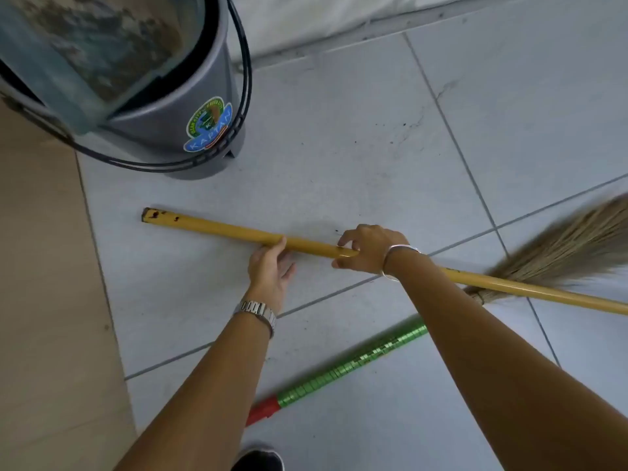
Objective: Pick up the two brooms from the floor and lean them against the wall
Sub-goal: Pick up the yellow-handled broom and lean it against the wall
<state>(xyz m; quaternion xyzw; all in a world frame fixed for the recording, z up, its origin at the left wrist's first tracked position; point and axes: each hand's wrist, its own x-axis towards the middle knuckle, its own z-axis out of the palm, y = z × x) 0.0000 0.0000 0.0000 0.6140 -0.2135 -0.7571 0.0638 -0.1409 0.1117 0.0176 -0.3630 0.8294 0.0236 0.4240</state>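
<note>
Down on the pale tiled floor (pixel 356 137) lies a broom with a yellow handle (pixel 221 229), its stick running from a chipped, dark-spotted end near the middle left of the view across to the right edge. Both hands are on that stick. The right hand (pixel 365 249) has its fingers curled over the top and the thumb tucked beneath, closed around the handle; a silver bangle (pixel 401 261) sits at its wrist. The left hand (pixel 272 270) lies just beside it toward the chipped end, thumb hooked over the stick while the other fingers are spread loose and flat below it, not wrapped round. A metal watch (pixel 258 311) shows on the left wrist.

A second broom with a shiny green wrapped handle (pixel 353 363) and a red end lies on the tiles nearer the person, slanting under the right forearm; its straw head (pixel 560 253) fans toward the right edge, blurred. A grey bucket (pixel 190 107) with a sticker and a black bail stands at the upper left, near the yellow stick's end. A white wall (pixel 323 18) meets the floor along the top
</note>
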